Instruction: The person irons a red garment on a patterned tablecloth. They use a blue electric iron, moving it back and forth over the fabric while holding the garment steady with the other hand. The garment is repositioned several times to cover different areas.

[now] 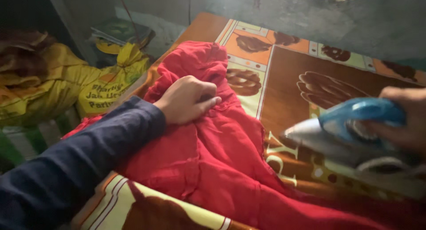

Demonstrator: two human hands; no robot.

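Note:
A crumpled red garment (222, 163) lies spread over a brown and orange patterned blanket (284, 83). My left hand (188, 99), in a dark blue sleeve, is closed on a fold of the red cloth near its upper end. At the right edge my right hand (406, 119) grips the handle of a blue and silver clothes iron (350, 134). The iron sits over the blanket just right of the garment, its pointed tip facing left toward the cloth. The iron looks blurred.
Yellow plastic bags (88, 85) are piled at the left beside the blanket's edge. A grey rough wall (355, 17) runs along the far side. Some folded items (120, 32) lie in the dark back left corner.

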